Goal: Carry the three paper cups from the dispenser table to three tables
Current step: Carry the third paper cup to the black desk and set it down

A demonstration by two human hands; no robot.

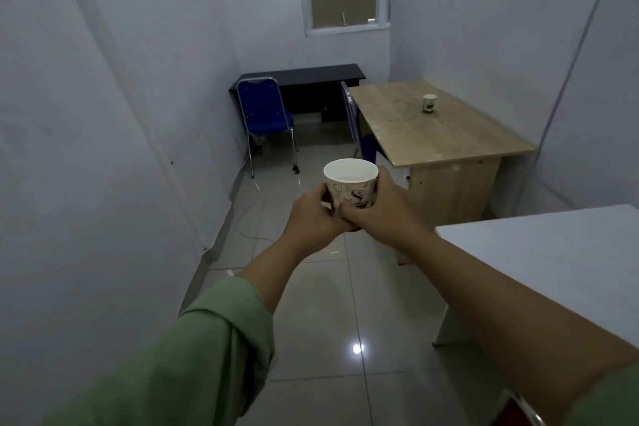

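I hold a printed white paper cup upright in front of me, above the tiled floor. My left hand wraps its left side and my right hand grips its right side and base. A little liquid shows inside. A second paper cup stands upright on the light wooden table ahead on the right. A black desk stands at the far wall. A white table is close on my right.
A blue chair stands before the black desk, another blue chair is tucked at the wooden table's left side. A cable lies on the floor along the left wall. The tiled aisle runs between the left wall and the tables.
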